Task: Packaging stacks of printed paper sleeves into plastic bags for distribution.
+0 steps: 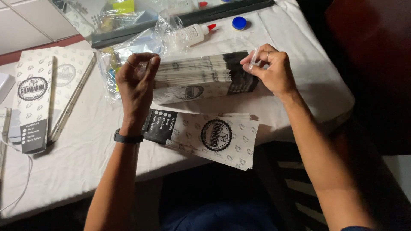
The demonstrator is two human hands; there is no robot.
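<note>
A thick stack of flat white-and-black paper sleeves (201, 79) lies on the white tablecloth (85, 149), partly inside a clear plastic wrapper (128, 47). My left hand (137, 85) is raised at the stack's left end, thumb and fingers pinched on the thin clear plastic. My right hand (272, 68) is at the stack's right end, fingers pinched on a bit of clear plastic film. In front of the stack, a few loose printed sleeves (214, 137) lie flat near the table's front edge.
More printed sleeves (36, 94) lie at the left. A white glue bottle with a red tip (192, 33) and a blue cap (239, 22) sit at the back, beside dark strips (222, 10). A white cable (23, 179) runs along the left. The table edge drops off at the right.
</note>
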